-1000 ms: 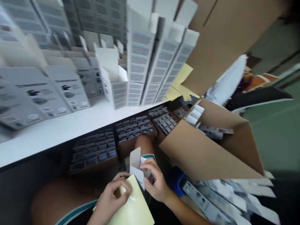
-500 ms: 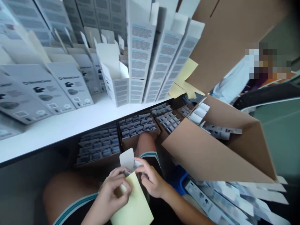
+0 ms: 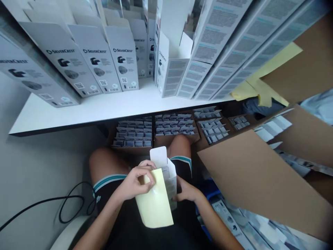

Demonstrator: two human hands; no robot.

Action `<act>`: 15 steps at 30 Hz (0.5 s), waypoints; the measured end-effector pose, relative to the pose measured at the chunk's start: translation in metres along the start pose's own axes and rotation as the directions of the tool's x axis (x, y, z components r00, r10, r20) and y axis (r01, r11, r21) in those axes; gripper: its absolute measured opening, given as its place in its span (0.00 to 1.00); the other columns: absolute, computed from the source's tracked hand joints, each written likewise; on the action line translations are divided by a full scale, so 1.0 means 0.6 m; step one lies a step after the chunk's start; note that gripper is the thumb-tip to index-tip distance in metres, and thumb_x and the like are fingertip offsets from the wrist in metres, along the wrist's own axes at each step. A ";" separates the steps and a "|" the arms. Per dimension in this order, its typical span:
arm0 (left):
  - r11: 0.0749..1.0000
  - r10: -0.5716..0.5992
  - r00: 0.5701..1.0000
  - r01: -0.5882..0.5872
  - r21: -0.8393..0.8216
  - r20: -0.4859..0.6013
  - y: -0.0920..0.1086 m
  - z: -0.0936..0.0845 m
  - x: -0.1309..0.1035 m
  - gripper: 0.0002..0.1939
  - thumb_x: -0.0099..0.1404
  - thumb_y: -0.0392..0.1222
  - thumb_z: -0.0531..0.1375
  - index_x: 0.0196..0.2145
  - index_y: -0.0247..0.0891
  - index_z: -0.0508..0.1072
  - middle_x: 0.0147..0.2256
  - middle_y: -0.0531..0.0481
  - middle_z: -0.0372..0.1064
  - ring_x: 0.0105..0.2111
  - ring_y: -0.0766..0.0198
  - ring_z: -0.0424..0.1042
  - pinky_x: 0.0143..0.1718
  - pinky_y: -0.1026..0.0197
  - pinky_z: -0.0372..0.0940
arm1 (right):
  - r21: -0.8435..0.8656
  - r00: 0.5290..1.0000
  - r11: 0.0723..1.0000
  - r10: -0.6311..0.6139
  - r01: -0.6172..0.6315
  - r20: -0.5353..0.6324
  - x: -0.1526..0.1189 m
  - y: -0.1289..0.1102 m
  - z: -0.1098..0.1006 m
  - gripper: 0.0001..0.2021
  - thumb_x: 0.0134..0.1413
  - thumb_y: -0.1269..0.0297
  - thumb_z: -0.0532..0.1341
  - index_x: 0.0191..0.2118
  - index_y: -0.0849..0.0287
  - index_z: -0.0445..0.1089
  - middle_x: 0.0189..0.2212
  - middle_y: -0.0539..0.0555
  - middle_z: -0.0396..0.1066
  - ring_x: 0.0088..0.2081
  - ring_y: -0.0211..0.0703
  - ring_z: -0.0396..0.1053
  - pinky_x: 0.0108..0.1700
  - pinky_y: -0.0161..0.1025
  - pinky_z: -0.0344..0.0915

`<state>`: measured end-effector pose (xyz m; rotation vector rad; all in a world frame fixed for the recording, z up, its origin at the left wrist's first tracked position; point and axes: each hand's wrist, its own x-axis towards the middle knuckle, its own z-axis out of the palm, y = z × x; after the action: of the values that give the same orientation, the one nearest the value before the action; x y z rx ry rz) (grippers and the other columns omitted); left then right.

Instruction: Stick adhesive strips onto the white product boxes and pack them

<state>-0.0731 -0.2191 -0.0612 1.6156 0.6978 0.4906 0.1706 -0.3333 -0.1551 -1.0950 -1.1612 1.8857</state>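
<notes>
Left grip (image 3: 137,179) pinches sheet (image 3: 156,206) apart from desk edge (image 3: 104,119).

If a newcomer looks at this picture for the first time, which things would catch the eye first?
Most likely the pale yellow sheet at lower centre, pinched in the left hand, in front of a small open white carton that the right hand holds at its side. Next, perhaps the row of SilverCrest cartons standing on the white tabletop at upper left, and the large brown cardboard box at right.
</notes>
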 end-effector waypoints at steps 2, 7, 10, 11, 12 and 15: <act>1.000 0.003 1.000 -0.003 -0.018 -0.025 -0.001 -0.006 -0.006 0.06 0.58 0.34 0.61 0.24 0.39 0.75 0.28 0.46 0.71 0.52 0.50 0.67 0.53 0.52 0.62 | 0.030 0.999 0.999 -0.012 0.011 0.040 0.012 -0.009 0.002 0.46 0.37 0.51 0.75 0.63 0.57 0.61 0.60 0.63 0.67 0.59 0.58 0.66 0.62 0.55 0.60; 1.000 0.019 0.963 -0.019 0.003 -0.270 -0.001 -0.027 -0.026 0.06 0.61 0.36 0.61 0.26 0.37 0.75 0.33 0.43 0.75 0.55 0.47 0.67 0.50 0.53 0.63 | 0.144 0.991 0.983 -0.103 0.114 -0.084 0.028 -0.038 -0.021 0.40 0.39 0.45 0.73 0.59 0.55 0.67 0.55 0.60 0.72 0.55 0.60 0.70 0.58 0.55 0.64; 0.999 0.024 0.899 -0.003 0.049 -0.438 0.000 -0.045 -0.040 0.08 0.62 0.39 0.62 0.26 0.37 0.76 0.30 0.46 0.74 0.39 0.56 0.73 0.38 0.60 0.64 | 0.102 0.947 0.975 -0.163 0.197 -0.276 0.027 -0.049 -0.052 0.35 0.39 0.47 0.73 0.55 0.53 0.71 0.49 0.58 0.77 0.50 0.60 0.74 0.53 0.54 0.69; 0.998 0.030 0.873 -0.002 0.058 -0.487 0.002 -0.053 -0.043 0.08 0.62 0.39 0.63 0.26 0.37 0.76 0.28 0.48 0.73 0.33 0.60 0.71 0.33 0.62 0.62 | 0.090 0.923 0.971 -0.180 0.223 -0.340 0.028 -0.052 -0.063 0.33 0.40 0.48 0.73 0.53 0.53 0.71 0.46 0.57 0.78 0.47 0.60 0.75 0.50 0.54 0.70; 0.998 0.039 0.842 -0.008 0.060 -0.538 0.006 -0.063 -0.044 0.08 0.62 0.40 0.63 0.25 0.37 0.77 0.27 0.50 0.71 0.29 0.64 0.69 0.30 0.64 0.60 | 0.082 0.896 0.965 -0.198 0.250 -0.399 0.029 -0.057 -0.072 0.31 0.40 0.48 0.73 0.52 0.52 0.72 0.45 0.57 0.79 0.46 0.60 0.76 0.49 0.54 0.71; 0.993 0.084 0.686 -0.115 0.007 -0.723 0.040 -0.104 -0.034 0.07 0.61 0.40 0.65 0.26 0.38 0.77 0.26 0.53 0.70 0.27 0.68 0.66 0.28 0.67 0.58 | 0.088 0.810 0.934 -0.251 0.347 -0.529 0.036 -0.080 -0.092 0.30 0.38 0.47 0.73 0.49 0.50 0.74 0.43 0.58 0.80 0.45 0.63 0.77 0.47 0.56 0.73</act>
<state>-0.1255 -0.1893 -0.0259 1.3973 1.1786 1.2617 0.2157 -0.2763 -0.1318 -1.1375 -0.7808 1.3090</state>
